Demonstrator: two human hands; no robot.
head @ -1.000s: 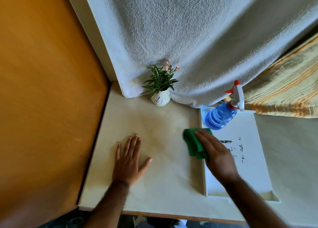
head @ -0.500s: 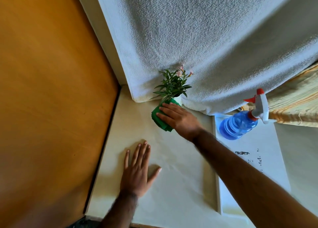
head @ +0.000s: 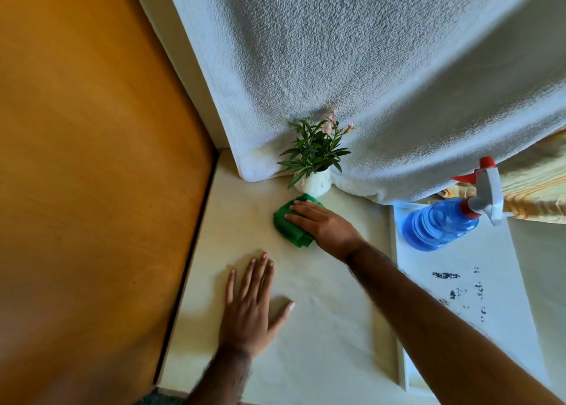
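Observation:
A folded green cloth (head: 289, 225) lies on the cream tabletop (head: 330, 313), just in front of a small white pot with a green plant (head: 315, 159). My right hand (head: 324, 224) presses flat on the cloth with straight fingers, my arm reaching in from the lower right. Nearer to me, my left hand (head: 249, 306) rests palm down on the tabletop with fingers spread, holding nothing. The cloth touches or nearly touches the pot's base.
A blue spray bottle with a white and red trigger (head: 444, 221) lies on a white tray (head: 477, 297) with dark smudges at the right. A white towel (head: 367, 83) hangs behind the plant. An orange wooden panel (head: 92, 159) borders the left.
My right hand slid the green cloth from beside the tray across the table to the base of the plant pot. My left hand stayed flat in place.

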